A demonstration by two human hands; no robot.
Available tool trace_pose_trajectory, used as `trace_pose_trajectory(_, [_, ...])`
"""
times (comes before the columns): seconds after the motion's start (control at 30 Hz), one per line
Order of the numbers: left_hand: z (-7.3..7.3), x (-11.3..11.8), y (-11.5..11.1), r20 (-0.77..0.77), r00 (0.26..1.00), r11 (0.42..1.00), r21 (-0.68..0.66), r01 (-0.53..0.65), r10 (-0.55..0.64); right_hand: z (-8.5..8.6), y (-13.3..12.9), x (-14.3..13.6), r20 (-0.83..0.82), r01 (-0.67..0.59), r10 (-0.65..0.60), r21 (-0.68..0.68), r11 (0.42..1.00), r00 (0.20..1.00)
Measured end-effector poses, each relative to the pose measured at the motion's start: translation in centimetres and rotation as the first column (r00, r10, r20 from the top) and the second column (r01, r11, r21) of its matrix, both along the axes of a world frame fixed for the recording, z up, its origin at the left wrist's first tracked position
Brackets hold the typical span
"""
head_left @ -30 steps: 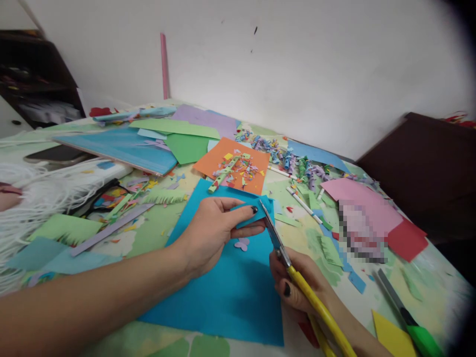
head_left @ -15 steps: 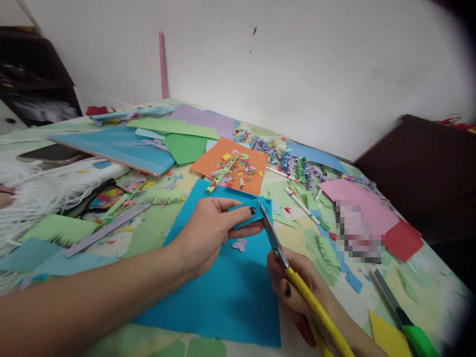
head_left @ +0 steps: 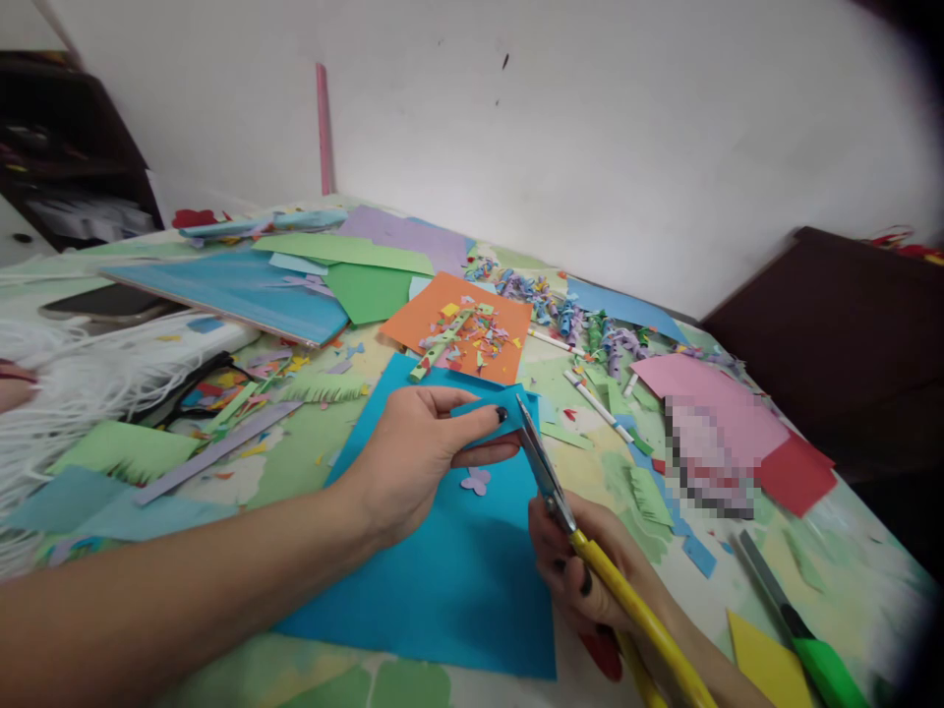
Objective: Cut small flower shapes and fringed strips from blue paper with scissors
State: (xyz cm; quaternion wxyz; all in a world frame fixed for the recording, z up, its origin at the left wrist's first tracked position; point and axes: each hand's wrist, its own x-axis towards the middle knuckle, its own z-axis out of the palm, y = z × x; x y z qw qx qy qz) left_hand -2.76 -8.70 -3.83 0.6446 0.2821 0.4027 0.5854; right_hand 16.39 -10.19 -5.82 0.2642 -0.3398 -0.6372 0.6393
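Note:
Pinched between the thumb and fingers of my left hand is a small blue piece of paper. My right hand grips the yellow handles of a pair of scissors, whose blade tips meet the right edge of that piece. Beneath both hands lies a large blue sheet. A small purple paper butterfly rests on the sheet, just under my left fingers. Part of the scissor handles is hidden by my right hand.
An orange sheet bears paper scraps and a rolled green strip. White cord, a phone and glasses lie left. Green-handled scissors, yellow paper and pink paper lie right. Curled paper strips sit near the wall.
The scissor handles have drawn slightly closer together, with my right thumb shifting a little. My left hand stays almost where it was, still holding the small blue piece.

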Motion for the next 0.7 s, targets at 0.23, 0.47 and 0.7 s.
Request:
trace_pose_trajectory(0.23, [-0.04, 0.05, -0.04, 0.01, 1.0, 1.0, 0.012, -0.016, 0.016, -0.52, 0.2, 0.11, 0.026, 0.015, -0.014, -0.011, 1.0, 1.0])
trace_pose_trajectory(0.47, [0.1, 0.17, -0.03, 0.013, 1.0, 1.0, 0.007, -0.025, 0.024, -0.54, 0.38, 0.27, 0.044, -0.009, 0.009, -0.008, 1.0, 0.999])
trace_pose_trajectory(0.7, [0.13, 0.19, 0.09, 0.001, 0.999, 0.999, 0.018, -0.033, 0.033, -0.88, 0.59, 0.33, 0.063, -0.017, 0.017, 0.003, 1.0, 0.998])
